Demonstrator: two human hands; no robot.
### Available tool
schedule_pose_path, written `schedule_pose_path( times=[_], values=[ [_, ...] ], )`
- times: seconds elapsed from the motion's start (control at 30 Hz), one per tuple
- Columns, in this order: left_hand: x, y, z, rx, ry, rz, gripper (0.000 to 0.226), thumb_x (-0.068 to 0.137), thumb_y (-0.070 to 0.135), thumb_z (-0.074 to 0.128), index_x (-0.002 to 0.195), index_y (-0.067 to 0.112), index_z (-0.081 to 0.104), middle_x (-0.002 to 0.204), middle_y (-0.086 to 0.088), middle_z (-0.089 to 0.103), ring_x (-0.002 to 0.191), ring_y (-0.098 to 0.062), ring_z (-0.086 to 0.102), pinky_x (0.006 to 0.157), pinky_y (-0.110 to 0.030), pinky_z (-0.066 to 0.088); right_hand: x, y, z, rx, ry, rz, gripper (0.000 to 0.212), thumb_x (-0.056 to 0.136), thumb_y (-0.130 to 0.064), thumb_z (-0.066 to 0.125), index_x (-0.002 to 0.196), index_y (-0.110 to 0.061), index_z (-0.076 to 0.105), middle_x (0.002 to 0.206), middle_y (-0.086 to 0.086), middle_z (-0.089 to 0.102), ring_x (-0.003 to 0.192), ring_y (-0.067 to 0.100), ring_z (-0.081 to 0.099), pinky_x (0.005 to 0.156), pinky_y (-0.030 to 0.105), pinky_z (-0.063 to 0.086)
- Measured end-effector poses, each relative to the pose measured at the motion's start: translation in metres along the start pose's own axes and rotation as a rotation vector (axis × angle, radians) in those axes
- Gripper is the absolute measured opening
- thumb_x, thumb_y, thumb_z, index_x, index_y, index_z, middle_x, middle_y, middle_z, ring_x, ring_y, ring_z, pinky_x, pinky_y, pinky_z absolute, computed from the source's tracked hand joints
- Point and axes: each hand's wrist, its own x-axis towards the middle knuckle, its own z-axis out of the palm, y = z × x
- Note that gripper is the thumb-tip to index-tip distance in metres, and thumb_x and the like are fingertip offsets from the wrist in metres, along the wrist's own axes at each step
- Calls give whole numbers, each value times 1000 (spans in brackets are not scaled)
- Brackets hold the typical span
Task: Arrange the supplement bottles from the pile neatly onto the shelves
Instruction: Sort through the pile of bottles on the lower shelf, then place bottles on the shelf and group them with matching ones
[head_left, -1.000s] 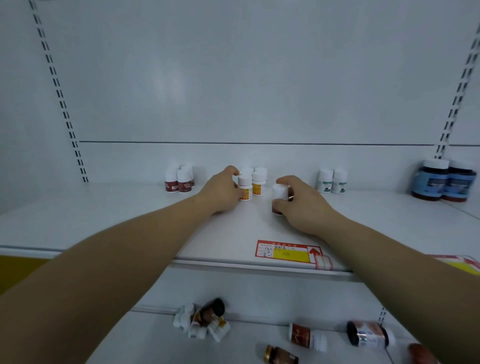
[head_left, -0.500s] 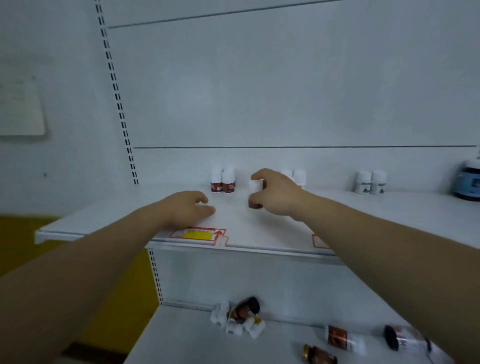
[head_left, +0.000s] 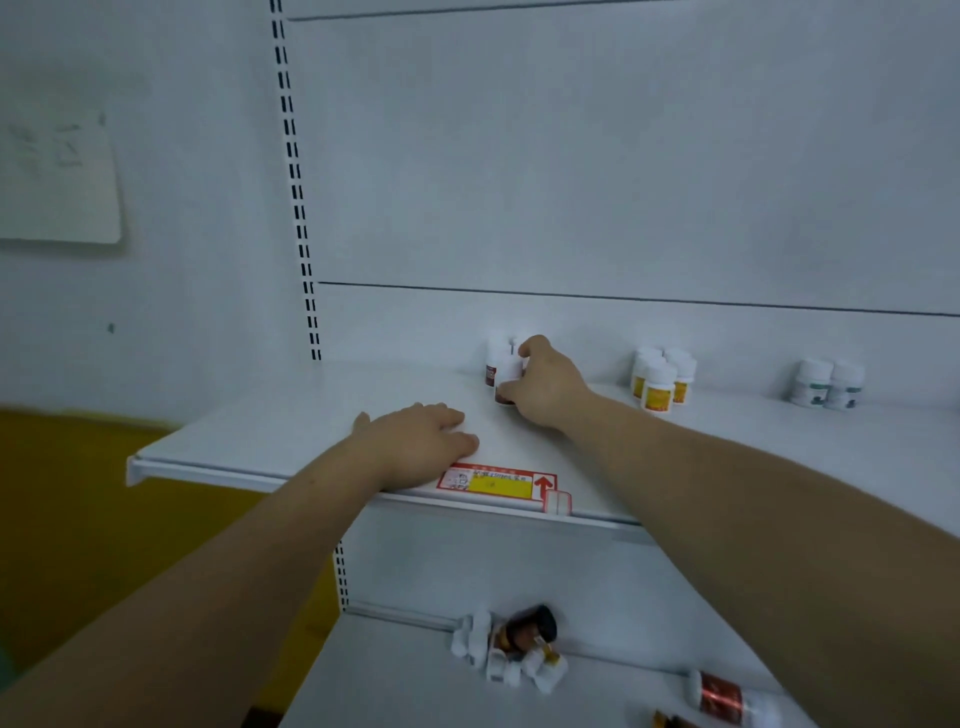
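White shelf, red-labelled bottle upright between fingers of right hand.

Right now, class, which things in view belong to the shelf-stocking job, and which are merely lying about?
Job: held bottle in the right hand; red-labelled bottle behind it; yellow-labelled bottles; green-labelled bottles; pile on the lower shelf; upper shelf.
Lying about: price sticker; paper on the wall.

Four yellow-labelled bottles; two green-labelled bottles; three red-labelled bottles. Below, one dark bottle, perhaps five small white bottles heaped together, two loose bottles. One price tag.
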Motion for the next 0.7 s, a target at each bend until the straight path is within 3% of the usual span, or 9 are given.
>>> schedule_pose_path(
  times=[0.13, 0.43, 0.7],
  values=[
    [2, 1, -2, -16, 10, 2, 54, 95, 55, 32, 146, 38, 27, 157, 11, 17, 145, -17, 16, 116, -51, 4, 12, 0, 5, -28, 6, -3, 46, 88, -23, 61, 125, -5, 40, 122, 14, 56, 108, 30, 55, 87, 33, 45],
    [1, 0, 0, -37, 28, -5, 55, 94, 57, 34, 145, 38, 29, 157, 10, 20, 143, -18, 20, 116, -50, 5, 23, -2, 14, -120, 32, -7, 48, 87, -29, 62, 122, -6, 38, 115, 14, 57, 95, 28, 52, 72, 30, 37],
    [-2, -1, -1, -102, 38, -3, 54, 92, 58, 39, 142, 38, 35, 154, 9, 27, 141, -18, 25, 116, -50, 8, 13, -7, 9, -155, 26, -2, 51, 87, -35, 62, 123, -8, 38, 115, 13, 56, 93, 26, 51, 71, 30, 37]
  ],
)
